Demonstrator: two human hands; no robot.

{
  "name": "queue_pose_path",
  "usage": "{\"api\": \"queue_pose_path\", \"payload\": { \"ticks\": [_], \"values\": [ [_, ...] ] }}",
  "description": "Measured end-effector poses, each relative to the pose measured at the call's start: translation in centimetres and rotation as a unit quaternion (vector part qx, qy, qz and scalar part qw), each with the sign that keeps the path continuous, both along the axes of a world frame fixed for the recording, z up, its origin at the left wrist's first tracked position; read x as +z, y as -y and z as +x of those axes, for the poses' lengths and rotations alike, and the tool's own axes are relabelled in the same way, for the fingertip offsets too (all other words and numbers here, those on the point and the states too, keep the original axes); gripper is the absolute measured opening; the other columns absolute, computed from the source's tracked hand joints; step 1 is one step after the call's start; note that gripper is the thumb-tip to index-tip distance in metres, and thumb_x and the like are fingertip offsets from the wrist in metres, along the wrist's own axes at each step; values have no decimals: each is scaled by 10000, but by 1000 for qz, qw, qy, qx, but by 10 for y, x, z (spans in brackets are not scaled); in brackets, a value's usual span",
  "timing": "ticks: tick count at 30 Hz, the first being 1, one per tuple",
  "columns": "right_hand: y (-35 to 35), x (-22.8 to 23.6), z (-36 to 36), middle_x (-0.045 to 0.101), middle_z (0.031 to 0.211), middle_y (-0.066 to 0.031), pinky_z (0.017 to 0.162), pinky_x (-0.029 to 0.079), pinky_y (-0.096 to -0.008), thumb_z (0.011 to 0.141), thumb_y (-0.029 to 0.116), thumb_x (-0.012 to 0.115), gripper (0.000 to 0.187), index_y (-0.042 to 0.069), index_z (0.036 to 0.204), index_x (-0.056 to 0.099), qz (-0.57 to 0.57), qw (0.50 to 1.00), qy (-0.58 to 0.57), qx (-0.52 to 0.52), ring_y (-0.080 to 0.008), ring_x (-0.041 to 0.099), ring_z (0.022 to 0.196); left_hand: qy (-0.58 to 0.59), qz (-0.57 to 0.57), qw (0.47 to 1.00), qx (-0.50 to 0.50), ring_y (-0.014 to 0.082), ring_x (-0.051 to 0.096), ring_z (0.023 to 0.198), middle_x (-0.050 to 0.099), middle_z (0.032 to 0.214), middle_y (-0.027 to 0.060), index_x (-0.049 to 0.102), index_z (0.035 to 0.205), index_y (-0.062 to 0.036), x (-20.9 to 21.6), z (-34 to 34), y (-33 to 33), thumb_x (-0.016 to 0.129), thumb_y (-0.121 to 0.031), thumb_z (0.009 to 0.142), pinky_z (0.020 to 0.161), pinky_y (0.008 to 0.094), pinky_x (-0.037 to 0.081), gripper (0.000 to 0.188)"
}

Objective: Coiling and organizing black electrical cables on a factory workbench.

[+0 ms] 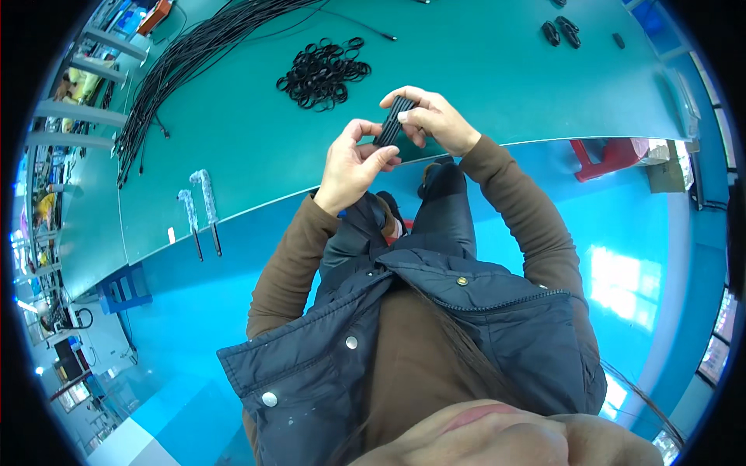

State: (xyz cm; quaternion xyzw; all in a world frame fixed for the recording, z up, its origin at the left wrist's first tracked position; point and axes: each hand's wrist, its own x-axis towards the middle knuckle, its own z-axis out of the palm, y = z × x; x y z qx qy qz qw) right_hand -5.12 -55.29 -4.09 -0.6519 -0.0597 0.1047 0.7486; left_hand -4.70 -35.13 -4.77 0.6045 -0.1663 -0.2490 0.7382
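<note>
Just over the table's near edge, my two hands hold a short bundle of folded black cable (392, 126), its strands lying side by side in ridges. My left hand (346, 165) grips the lower end between thumb and fingers. On the upper end, my right hand (437, 123) is closed with the thumb across the front. Beyond them on the green tabletop (466, 70) lies a heap of small black loops (325, 75). To the far left, long loose black cables (183, 66) stretch in a thick bunch, some with plugs showing.
Small coiled black bundles (569, 33) lie at the far right, near a small dark piece (618, 40). Two dark-handled tools with pale wrapped hooked heads (207, 198) overhang the front left edge. Below the table's right side are a red stool (602, 159) and a cardboard box (667, 177).
</note>
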Motion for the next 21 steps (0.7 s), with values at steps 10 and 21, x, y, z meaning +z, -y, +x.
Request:
{"api": "queue_pose_path", "payload": {
  "ticks": [10,21],
  "values": [
    [123,19,51,560,741,-36,450,395,-191,856,227,622,338,95,1164,583,-195,940,-9,-281,-80,507,521,349,162,910,153,161,639,709,595,1097,153,535,1061,6,11,18,-14,680,20,794,608,239,530,304],
    [49,6,236,636,1100,-135,772,514,-441,846,417,554,439,125,1173,590,-665,723,133,-132,-355,633,911,500,435,687,298,348,553,1104,564,1146,166,602,903,-7,-37,27,-103,673,-55,762,936,401,460,164]
  ]
}}
